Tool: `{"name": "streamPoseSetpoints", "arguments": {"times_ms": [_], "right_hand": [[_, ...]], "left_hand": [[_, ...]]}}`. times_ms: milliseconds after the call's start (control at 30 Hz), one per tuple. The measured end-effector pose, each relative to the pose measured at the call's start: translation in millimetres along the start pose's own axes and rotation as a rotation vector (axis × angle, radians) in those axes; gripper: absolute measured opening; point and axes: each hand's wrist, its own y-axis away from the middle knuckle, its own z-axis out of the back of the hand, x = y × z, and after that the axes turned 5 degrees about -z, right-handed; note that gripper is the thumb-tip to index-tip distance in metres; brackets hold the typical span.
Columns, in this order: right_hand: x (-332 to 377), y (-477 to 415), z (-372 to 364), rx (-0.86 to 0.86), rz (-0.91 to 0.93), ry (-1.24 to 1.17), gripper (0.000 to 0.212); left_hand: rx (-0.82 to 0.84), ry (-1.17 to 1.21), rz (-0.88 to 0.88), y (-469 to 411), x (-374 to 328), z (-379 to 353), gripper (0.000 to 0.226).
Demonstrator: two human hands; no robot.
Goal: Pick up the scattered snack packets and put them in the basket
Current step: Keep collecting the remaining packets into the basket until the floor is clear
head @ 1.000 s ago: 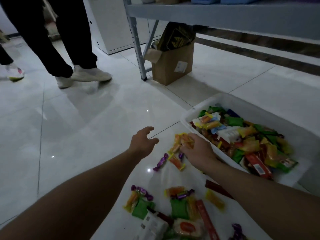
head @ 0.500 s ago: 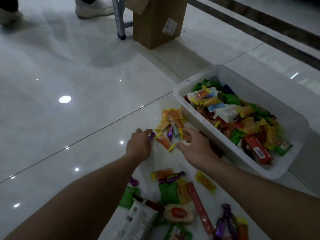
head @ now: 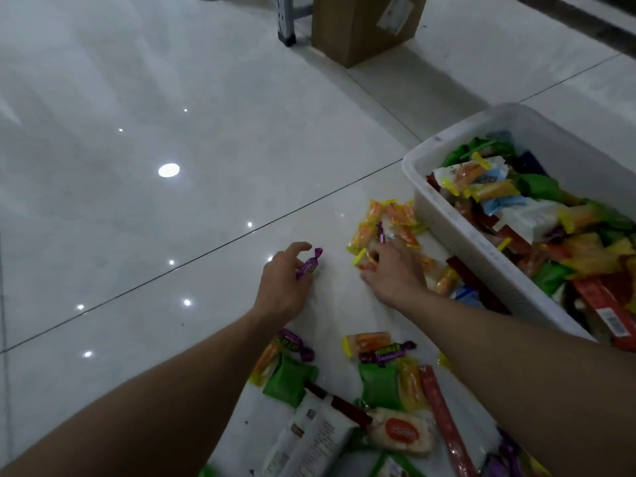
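Two hands are logged near the middle of the frame, both low over the floor.

Left hand (head: 284, 287): fingers curled round one purple sweet (head: 308, 265), twist-wrapped, with one end standing clear above the fingers.

Right hand (head: 392, 275): laid on the near edge of a heap of orange packets (head: 387, 222), fingers spread over them. Whether any packet is actually pinched cannot be told, since the fingertips are lost among the wrappers.

Step in hand, as judged: gathering from the floor, with the carry to the basket not yet made.

Next move, as judged: the right hand's fingers are to be closed on a bunch of the orange packets. Both hands are then to be lifted, taken right over the rim, and emptied. Slippery film is to be expected, and a loose bunch may shed pieces.

Basket (head: 444, 218): white, rectangular, at the right side of the frame, its near wall just beside the orange heap. It is already well filled with mixed wrappers in green, yellow, red and blue.

Loose packets (head: 380, 382): many are left at lower centre, between the forearms. Noted are green pillows, a long red stick (head: 444, 418), a white pack and further purple twists.

Floor (head: 172, 218): glossy pale tile.

Cardboard box (head: 358, 25): top of the frame, beside a metal shelf leg (head: 285, 22).
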Motion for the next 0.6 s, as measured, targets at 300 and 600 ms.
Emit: {"name": "streamPoseSetpoints", "arguments": {"times_ms": [300,600], "right_hand": [[-23.2,34.6,4.9,-0.064,0.016,-0.310,0.017],[-33.4,76.7,80.7,-0.180,0.095,-0.516,0.018]], "left_hand": [[-0.030,-0.011,-0.039,12.8,-18.8,0.6,0.040],[-0.020,-0.038,-0.232,27.5,-88.7,-8.1,0.039]]}}
